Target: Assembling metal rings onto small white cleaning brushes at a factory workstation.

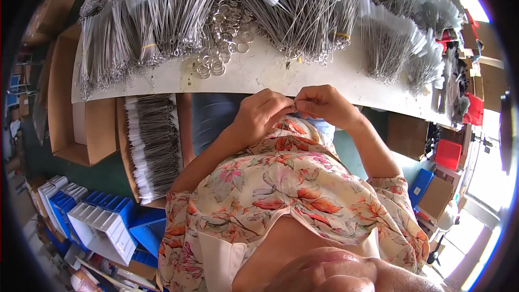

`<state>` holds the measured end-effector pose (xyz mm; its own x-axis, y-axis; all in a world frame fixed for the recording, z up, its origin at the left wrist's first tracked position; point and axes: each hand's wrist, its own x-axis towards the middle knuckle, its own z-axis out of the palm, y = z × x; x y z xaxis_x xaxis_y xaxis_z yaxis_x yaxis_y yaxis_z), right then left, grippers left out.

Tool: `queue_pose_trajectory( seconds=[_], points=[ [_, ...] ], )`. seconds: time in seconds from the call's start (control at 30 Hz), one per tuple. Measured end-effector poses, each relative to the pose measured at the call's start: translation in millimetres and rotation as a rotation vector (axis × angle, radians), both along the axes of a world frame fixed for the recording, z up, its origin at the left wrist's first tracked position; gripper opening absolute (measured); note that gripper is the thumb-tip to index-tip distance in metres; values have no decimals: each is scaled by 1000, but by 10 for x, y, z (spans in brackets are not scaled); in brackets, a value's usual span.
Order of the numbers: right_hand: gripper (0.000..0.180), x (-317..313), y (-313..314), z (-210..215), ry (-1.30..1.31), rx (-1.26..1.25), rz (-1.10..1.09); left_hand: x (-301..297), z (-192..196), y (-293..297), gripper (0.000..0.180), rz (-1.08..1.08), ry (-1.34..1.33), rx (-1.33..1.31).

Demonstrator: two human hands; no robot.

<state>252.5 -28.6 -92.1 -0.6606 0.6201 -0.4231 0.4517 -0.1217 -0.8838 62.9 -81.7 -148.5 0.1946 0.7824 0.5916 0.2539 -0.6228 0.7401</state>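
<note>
My left hand [265, 109] and my right hand [326, 106] meet in front of my body, just off the table's near edge. Their fingertips pinch together around a small metal piece [294, 107]; the fingers hide most of it, so its kind does not show. Ahead on the white table [254, 75] lies a heap of metal split rings [219, 54]. Bundles of wire-handled brushes with white bristles lie left [175, 16] and right [305, 16] of the rings, their looped wire ends toward me.
More brush bundles [386, 43] spread along the table's right side. To my left, a carton [151, 146] packed with brushes stands beside an open cardboard box [84, 108]. Blue and white plastic bins [102, 227] are at the lower left. A red bin [448, 154] is at the right.
</note>
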Motion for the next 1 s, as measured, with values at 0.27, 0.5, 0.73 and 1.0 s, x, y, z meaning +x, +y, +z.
queue_pose_trajectory(
  seconds=[0.27,0.5,0.73,1.0],
  points=[
    [8,176,183,3,-685,959,146,-693,285,686,13,340,778,24],
    [11,-57,93,4,92,283,-335,-572,318,731,15,253,733,34],
    [11,-298,211,278,346,217,-333,-241,489,495,8,-71,-438,-652],
    [12,-358,32,86,507,286,-326,-117,421,409,9,-10,-497,-627]
  ],
)
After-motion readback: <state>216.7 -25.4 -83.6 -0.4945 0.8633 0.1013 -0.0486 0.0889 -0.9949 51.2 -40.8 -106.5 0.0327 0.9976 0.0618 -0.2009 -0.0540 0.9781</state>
